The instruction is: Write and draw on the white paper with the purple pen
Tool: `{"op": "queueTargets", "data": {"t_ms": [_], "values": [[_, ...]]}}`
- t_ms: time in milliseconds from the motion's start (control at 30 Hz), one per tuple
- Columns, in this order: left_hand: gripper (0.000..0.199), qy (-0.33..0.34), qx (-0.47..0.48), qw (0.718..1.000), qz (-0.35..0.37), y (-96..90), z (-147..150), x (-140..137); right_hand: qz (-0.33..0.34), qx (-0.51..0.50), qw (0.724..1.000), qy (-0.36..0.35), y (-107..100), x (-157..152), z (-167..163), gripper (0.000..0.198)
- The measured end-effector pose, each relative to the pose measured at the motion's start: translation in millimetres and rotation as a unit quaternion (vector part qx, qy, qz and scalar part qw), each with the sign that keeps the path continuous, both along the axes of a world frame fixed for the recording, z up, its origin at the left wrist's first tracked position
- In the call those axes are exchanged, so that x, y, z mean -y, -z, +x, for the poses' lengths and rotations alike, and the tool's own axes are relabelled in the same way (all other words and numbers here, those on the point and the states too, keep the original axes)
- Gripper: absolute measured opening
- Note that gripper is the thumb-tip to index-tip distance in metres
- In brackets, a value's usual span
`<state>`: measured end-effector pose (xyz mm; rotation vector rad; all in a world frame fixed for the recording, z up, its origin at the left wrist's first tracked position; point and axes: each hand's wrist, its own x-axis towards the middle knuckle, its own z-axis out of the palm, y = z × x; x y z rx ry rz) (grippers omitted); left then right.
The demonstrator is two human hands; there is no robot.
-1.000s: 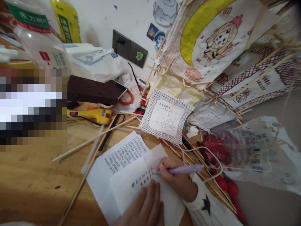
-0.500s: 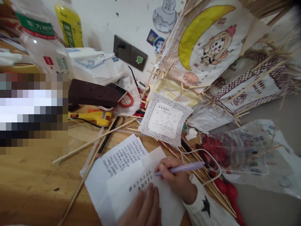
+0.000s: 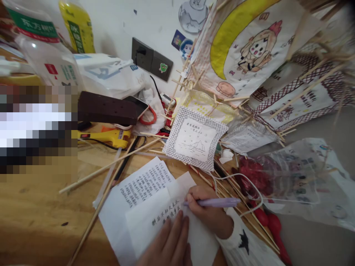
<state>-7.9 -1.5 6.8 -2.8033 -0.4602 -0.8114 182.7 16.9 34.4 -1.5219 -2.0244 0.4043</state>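
Note:
My right hand [image 3: 206, 210] grips a lilac pen [image 3: 220, 202], its tip at the end of the handwritten Chinese characters on a thin white paper [image 3: 141, 225]. Fingers stretched out, my left hand [image 3: 170, 240] lies on this paper just below the writing and covers part of the second line. Under the thin paper is a white sheet [image 3: 111, 210] filled with handwriting. Just beyond the papers stands a small paper lantern [image 3: 194, 140] with a crosshatched border and a drawn landscape.
Wooden sticks [image 3: 91, 221] lie left of the papers, near a yellow glue gun [image 3: 119, 139] and a dark brown block [image 3: 107, 109]. Larger decorated lanterns [image 3: 246, 48] lean at the upper right. A white cable [image 3: 259, 184] and a clear plastic bag [image 3: 294, 177] lie right of my hand.
The pen's back end has dipped, so it lies flatter. My left hand has slid slightly up the paper. The view has shifted a little; no new characters are visible.

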Motion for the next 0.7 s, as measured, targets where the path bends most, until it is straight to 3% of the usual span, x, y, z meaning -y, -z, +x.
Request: {"op": "queueTargets", "data": {"t_ms": [700], "values": [[0.024, 0.001, -0.013, 1.000, 0.000, -0.2, -0.9, 1.2, -0.018, -0.010, 1.000, 0.015, -1.4, -0.6, -0.7, 0.032]]}}
